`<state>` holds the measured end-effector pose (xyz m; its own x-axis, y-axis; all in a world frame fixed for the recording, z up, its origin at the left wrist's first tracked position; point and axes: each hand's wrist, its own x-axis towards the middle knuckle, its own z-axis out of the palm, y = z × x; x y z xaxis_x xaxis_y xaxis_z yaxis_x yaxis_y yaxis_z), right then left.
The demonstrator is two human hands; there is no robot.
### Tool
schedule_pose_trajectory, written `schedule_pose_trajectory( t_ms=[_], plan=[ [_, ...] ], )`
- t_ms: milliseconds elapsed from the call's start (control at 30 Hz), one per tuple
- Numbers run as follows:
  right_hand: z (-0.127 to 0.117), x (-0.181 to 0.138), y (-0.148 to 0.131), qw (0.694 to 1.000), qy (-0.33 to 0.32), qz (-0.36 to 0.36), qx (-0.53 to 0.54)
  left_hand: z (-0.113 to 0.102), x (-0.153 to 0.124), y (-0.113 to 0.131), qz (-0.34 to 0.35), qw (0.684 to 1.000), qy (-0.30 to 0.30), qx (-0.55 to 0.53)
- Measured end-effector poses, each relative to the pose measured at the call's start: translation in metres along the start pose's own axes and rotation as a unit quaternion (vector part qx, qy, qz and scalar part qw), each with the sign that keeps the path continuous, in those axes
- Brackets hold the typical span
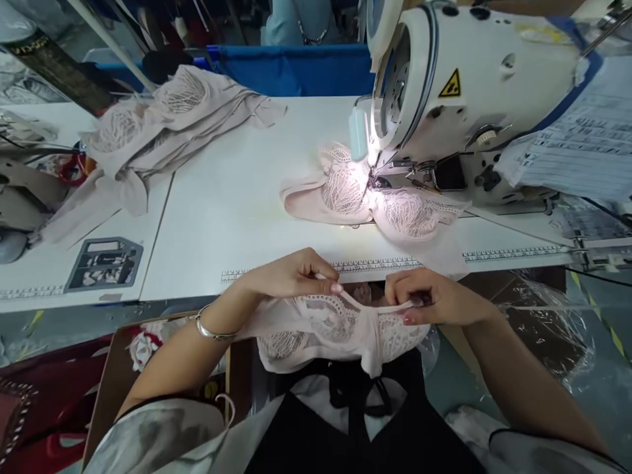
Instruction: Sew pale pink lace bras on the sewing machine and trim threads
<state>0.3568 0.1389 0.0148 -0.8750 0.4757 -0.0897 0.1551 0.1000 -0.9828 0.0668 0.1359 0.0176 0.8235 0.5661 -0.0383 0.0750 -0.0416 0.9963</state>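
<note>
A pale pink lace bra piece (340, 329) hangs over my lap below the table's front edge. My left hand (291, 273) pinches its upper edge on the left, fingers closed. On the right, my right hand (429, 296) is closed on the same edge. A second pink lace bra (375, 201) lies on the white table (237, 197) under the needle of the white sewing machine (459, 85), lit by the machine's lamp. Neither hand touches it.
A pile of pink lace garments (158, 131) lies at the table's far left. Printed sheets (577, 145) lean at the right of the machine. A cardboard box (123, 375) stands by my left knee, clear plastic (543, 316) at the right. A ruler strip runs along the table's front edge.
</note>
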Motion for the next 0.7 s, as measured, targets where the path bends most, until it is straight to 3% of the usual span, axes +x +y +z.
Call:
schedule_pose_trajectory(
  t_ms=[133,267,333,467,700],
  plan=[
    [0.002,0.000,0.016,0.988,0.047,0.000,0.145,0.025,-0.007,-0.025,-0.040,0.966,0.124,-0.223],
    [0.015,0.002,0.033,0.959,0.115,0.041,0.255,0.050,-0.005,-0.045,-0.049,0.886,0.210,-0.409],
    [0.021,0.004,0.042,0.946,0.119,0.038,0.299,0.060,-0.002,-0.051,-0.050,0.868,0.219,-0.442],
    [0.025,0.009,0.059,0.932,0.055,0.028,0.356,0.070,0.001,-0.059,-0.046,0.868,0.207,-0.449],
    [0.023,0.007,0.067,0.942,0.021,0.037,0.334,0.071,0.000,-0.064,-0.054,0.873,0.194,-0.444]
  ],
)
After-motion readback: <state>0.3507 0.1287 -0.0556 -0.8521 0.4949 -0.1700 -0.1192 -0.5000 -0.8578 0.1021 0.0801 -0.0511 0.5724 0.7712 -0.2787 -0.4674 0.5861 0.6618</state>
